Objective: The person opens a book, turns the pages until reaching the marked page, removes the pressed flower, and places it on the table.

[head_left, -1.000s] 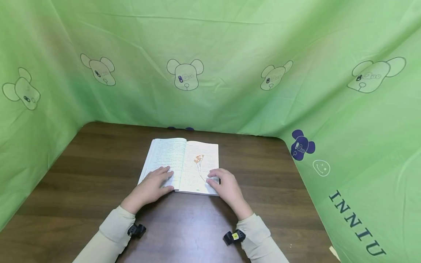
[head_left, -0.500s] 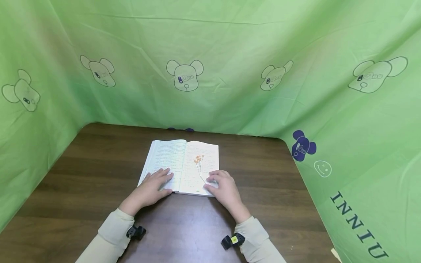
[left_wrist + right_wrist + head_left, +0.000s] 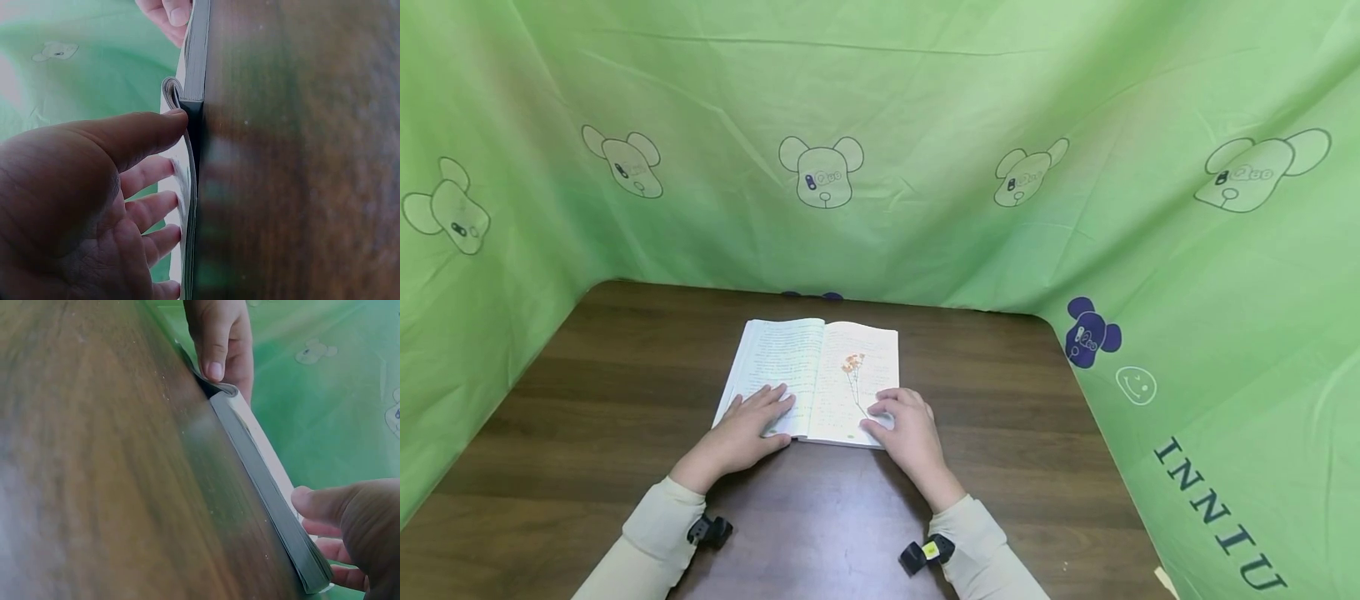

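An open book (image 3: 786, 354) lies on the brown table (image 3: 992, 392). On its right page is a small dried flower sprig (image 3: 853, 364) with orange blooms and a thin stem running down toward my right hand. My left hand (image 3: 739, 435) rests spread on the lower left page; in the left wrist view its thumb (image 3: 150, 131) presses the bottom edge near the spine. My right hand (image 3: 912, 433) rests at the lower right corner of the right page, its fingers bent and its thumb (image 3: 319, 503) apart from them, right at the stem's lower end.
A green curtain (image 3: 925, 92) printed with bear heads surrounds the table's back and sides. Black wrist cameras (image 3: 709, 531) sit at both cuffs. A small pale piece (image 3: 1165, 582) shows by the table's right edge.
My right hand has shifted slightly left and toward me along the page, its thumb now nearer the stem's end. The left hand, book and sprig stay nearly the same.
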Demonstrator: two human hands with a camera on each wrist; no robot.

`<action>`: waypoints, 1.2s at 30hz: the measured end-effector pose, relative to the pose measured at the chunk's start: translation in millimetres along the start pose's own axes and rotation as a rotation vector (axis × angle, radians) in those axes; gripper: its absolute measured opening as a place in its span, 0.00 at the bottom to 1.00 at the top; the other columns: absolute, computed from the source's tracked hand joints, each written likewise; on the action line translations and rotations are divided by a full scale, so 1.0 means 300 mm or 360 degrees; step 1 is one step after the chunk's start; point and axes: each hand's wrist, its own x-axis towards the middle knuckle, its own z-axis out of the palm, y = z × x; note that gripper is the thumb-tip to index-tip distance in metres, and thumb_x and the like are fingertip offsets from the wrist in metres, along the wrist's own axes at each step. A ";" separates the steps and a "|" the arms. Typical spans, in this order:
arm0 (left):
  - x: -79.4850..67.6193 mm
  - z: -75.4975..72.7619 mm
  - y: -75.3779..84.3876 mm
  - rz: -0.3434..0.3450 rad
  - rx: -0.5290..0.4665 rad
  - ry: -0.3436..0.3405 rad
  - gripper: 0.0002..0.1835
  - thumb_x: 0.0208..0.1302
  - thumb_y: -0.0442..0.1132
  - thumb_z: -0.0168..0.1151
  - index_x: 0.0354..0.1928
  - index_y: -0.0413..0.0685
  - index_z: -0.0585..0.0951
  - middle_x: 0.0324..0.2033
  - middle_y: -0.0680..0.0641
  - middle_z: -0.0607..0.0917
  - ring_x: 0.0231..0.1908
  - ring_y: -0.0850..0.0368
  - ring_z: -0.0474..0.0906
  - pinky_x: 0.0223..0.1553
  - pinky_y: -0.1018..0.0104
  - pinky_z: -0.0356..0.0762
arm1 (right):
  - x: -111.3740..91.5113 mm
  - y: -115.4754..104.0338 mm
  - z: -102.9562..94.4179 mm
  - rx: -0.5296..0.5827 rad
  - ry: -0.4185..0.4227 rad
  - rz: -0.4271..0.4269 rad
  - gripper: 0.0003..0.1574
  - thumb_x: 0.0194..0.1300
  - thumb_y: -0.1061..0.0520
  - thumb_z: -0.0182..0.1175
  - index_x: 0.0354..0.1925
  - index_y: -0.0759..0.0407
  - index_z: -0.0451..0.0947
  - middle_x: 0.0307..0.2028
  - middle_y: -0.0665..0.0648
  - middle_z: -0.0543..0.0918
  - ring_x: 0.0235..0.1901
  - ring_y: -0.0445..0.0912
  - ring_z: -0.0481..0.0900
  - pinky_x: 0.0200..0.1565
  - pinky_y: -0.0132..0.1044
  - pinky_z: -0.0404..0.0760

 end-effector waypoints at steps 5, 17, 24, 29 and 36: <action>0.001 0.000 0.002 -0.0003 -0.0005 -0.0003 0.34 0.71 0.47 0.65 0.75 0.46 0.69 0.77 0.41 0.63 0.78 0.37 0.53 0.72 0.27 0.44 | 0.000 0.009 0.013 0.0002 0.0040 -0.0015 0.13 0.54 0.49 0.78 0.36 0.52 0.90 0.50 0.51 0.86 0.57 0.51 0.78 0.61 0.51 0.70; 0.003 0.004 -0.003 -0.0009 -0.0003 -0.0020 0.35 0.71 0.47 0.65 0.76 0.48 0.68 0.78 0.43 0.62 0.79 0.39 0.52 0.73 0.28 0.43 | 0.009 0.013 0.017 -0.0075 0.0100 -0.0036 0.05 0.57 0.52 0.76 0.32 0.50 0.90 0.48 0.50 0.88 0.56 0.51 0.80 0.60 0.51 0.71; 0.002 0.002 -0.004 -0.0008 0.0011 -0.0030 0.35 0.71 0.48 0.64 0.76 0.48 0.67 0.78 0.42 0.61 0.79 0.39 0.51 0.73 0.28 0.43 | 0.006 0.000 0.019 -0.0107 0.0108 -0.0021 0.06 0.57 0.50 0.76 0.31 0.49 0.89 0.48 0.49 0.87 0.55 0.50 0.79 0.66 0.55 0.65; 0.002 0.000 -0.003 0.0004 0.0006 -0.0029 0.35 0.71 0.48 0.64 0.76 0.48 0.68 0.78 0.42 0.62 0.79 0.38 0.52 0.73 0.28 0.43 | 0.012 -0.010 0.024 -0.0161 0.0152 -0.0065 0.04 0.59 0.53 0.74 0.28 0.48 0.89 0.46 0.47 0.88 0.53 0.50 0.80 0.68 0.62 0.63; 0.002 0.005 -0.004 -0.0005 -0.0004 -0.0032 0.35 0.71 0.47 0.65 0.77 0.47 0.67 0.78 0.42 0.61 0.79 0.38 0.50 0.73 0.28 0.42 | 0.016 -0.004 0.036 -0.0206 0.0197 -0.0099 0.05 0.58 0.54 0.74 0.26 0.49 0.88 0.43 0.46 0.88 0.52 0.48 0.80 0.67 0.61 0.64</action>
